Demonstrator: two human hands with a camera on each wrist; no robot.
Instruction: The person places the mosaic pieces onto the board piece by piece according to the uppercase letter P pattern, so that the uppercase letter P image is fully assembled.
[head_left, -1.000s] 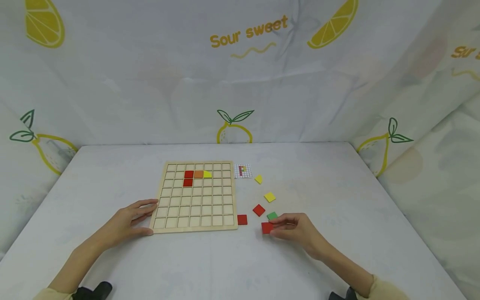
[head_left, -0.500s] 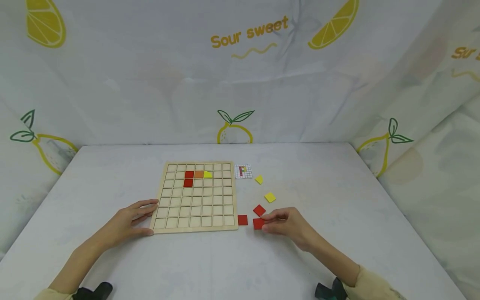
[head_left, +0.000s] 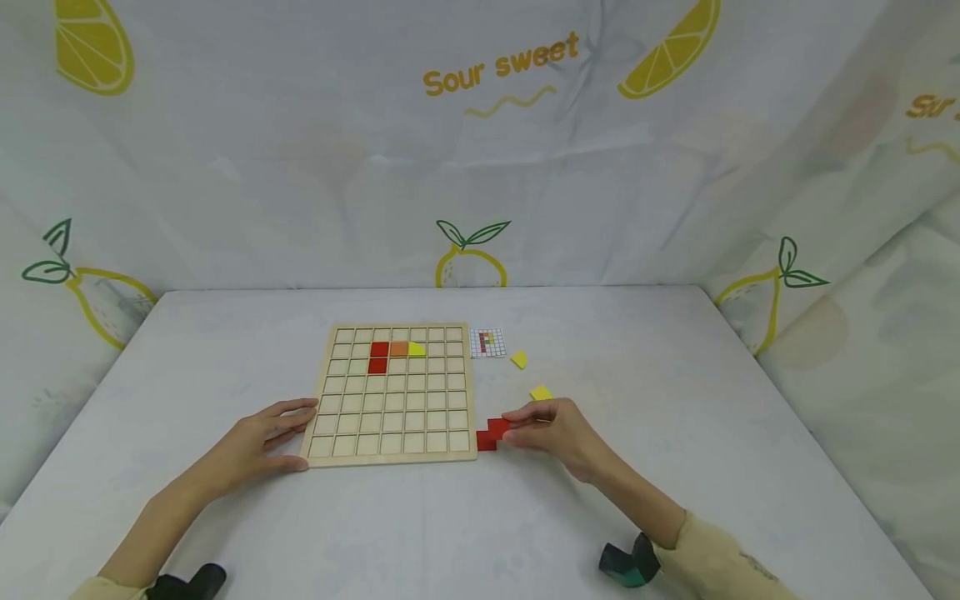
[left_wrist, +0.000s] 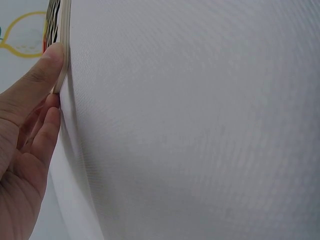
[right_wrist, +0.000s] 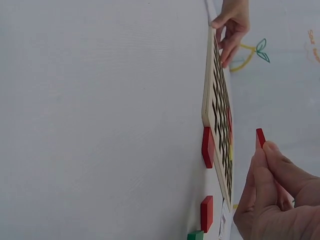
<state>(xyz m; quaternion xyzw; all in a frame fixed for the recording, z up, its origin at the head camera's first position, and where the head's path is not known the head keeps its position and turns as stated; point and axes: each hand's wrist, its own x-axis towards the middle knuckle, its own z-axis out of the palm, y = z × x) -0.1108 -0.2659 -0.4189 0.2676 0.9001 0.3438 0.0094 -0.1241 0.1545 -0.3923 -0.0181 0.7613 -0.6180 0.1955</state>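
My right hand (head_left: 558,435) pinches a red square tile (head_left: 497,428) between thumb and fingertips, raised above the table just right of the wooden grid board (head_left: 393,460). Below it, another red tile (head_left: 486,442) lies against the board's right edge, partly covered in the head view. My left hand (head_left: 251,446) touches the board's left side, thumb at the near corner and fingers along the edge. Set in the board's upper cells are a red tile (head_left: 379,349), a second red one (head_left: 377,366), an orange tile (head_left: 399,348) and a yellow cut-corner piece (head_left: 416,349).
Beside the board's upper right lies a small pattern card (head_left: 488,342). A yellow piece (head_left: 519,359) and a yellow tile (head_left: 541,392) lie to the right. The right wrist view shows a loose red tile (right_wrist: 206,214) and a green tile (right_wrist: 195,235), hidden from the head view.
My right hand has moved left and away from me with the red tile, from beside the green tile to over the red one at the board's edge. The left hand stays put.
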